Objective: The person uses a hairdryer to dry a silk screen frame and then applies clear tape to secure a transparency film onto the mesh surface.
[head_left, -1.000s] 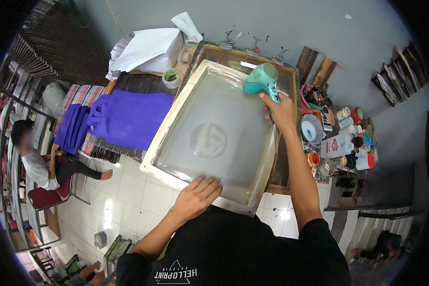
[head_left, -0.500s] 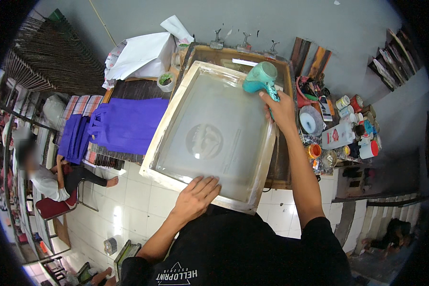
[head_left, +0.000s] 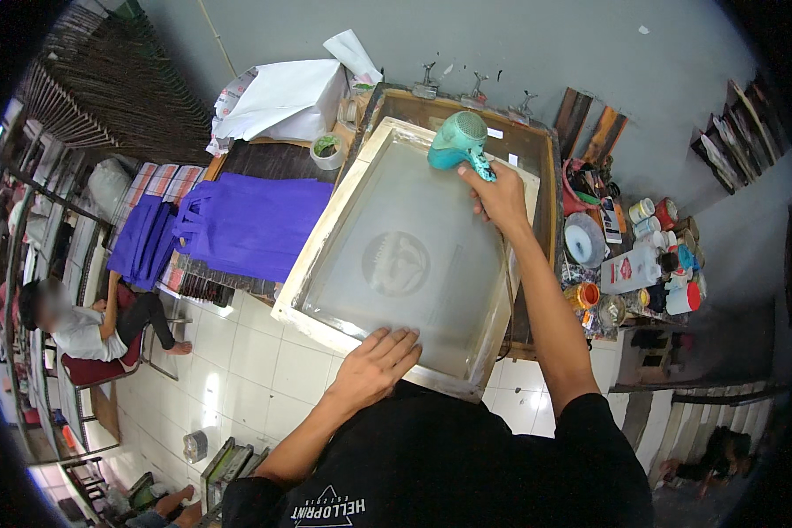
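Observation:
A wooden screen-printing frame (head_left: 341, 211) with pale grey mesh lies slanted before me, its near edge against my black shirt. On the mesh shows a round design (head_left: 396, 264) with a faint patch of small print beside it. My left hand (head_left: 380, 365) is laid over the near rail, fingers together and bent onto the mesh edge, the thumb hidden. My right hand (head_left: 500, 198) is closed around the handle of a teal hair dryer (head_left: 459, 141), held above the far right part of the screen. Its nozzle points left and slightly down.
Behind the frame is a table with metal clamps (head_left: 477, 88). Purple fabric bags (head_left: 246, 224) lie left, near a tape roll (head_left: 327, 151) and white package (head_left: 286, 101). Paint jars and a white jug (head_left: 629, 268) crowd the right. A seated person (head_left: 92, 330) is far left.
The hair dryer in my right hand has shifted left over the screen. My left hand keeps its place on the near rail. The whole view has shifted slightly.

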A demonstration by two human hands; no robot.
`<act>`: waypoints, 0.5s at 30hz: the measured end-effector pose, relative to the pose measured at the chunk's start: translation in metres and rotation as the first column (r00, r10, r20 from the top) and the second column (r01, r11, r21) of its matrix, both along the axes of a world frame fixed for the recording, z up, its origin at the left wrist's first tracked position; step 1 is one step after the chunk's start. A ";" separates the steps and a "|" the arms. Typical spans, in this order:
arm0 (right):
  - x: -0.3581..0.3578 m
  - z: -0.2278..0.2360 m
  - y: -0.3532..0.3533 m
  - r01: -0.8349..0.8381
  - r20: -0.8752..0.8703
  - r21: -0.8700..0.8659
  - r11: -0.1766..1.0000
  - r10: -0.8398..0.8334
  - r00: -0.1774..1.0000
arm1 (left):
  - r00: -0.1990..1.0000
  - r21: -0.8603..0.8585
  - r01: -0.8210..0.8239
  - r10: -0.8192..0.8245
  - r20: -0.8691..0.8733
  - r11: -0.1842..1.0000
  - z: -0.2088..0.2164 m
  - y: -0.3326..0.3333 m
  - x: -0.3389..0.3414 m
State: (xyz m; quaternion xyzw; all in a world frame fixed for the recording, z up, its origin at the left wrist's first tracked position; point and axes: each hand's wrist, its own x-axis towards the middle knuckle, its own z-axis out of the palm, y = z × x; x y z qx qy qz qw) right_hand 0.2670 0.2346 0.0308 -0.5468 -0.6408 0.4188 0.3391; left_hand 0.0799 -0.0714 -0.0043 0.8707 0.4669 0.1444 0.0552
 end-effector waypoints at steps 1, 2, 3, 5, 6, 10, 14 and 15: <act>-0.001 0.000 0.002 -0.003 -0.005 0.002 1.000 0.003 1.000 | 1.000 -0.007 0.003 -0.003 0.000 1.000 0.002 0.001 0.000; -0.004 0.000 0.002 -0.011 -0.012 0.001 1.000 0.011 1.000 | 1.000 -0.016 0.002 -0.002 -0.002 1.000 0.003 0.001 -0.001; -0.006 0.000 0.002 -0.017 -0.019 0.001 1.000 0.017 1.000 | 1.000 -0.026 0.001 -0.001 -0.004 1.000 0.004 0.001 -0.001; -0.008 0.002 0.001 -0.012 -0.003 0.007 1.000 0.012 1.000 | 1.000 -0.004 -0.005 0.005 -0.010 1.000 0.000 -0.001 0.001; -0.009 0.002 0.000 -0.007 0.004 0.008 1.000 0.007 1.000 | 1.000 0.006 -0.005 0.005 -0.014 1.000 -0.002 -0.001 0.000; -0.010 0.003 0.002 -0.027 0.008 0.037 0.999 0.027 1.000 | 1.000 0.027 -0.011 0.011 -0.008 1.000 -0.005 0.000 0.000; -0.010 0.005 0.003 -0.017 0.034 0.017 1.000 0.016 0.999 | 1.000 0.020 -0.007 0.008 -0.014 1.000 -0.003 0.001 0.000; -0.009 0.003 0.005 -0.017 0.033 0.011 1.000 0.016 0.999 | 1.000 0.017 -0.003 0.003 -0.021 1.000 -0.002 0.001 0.000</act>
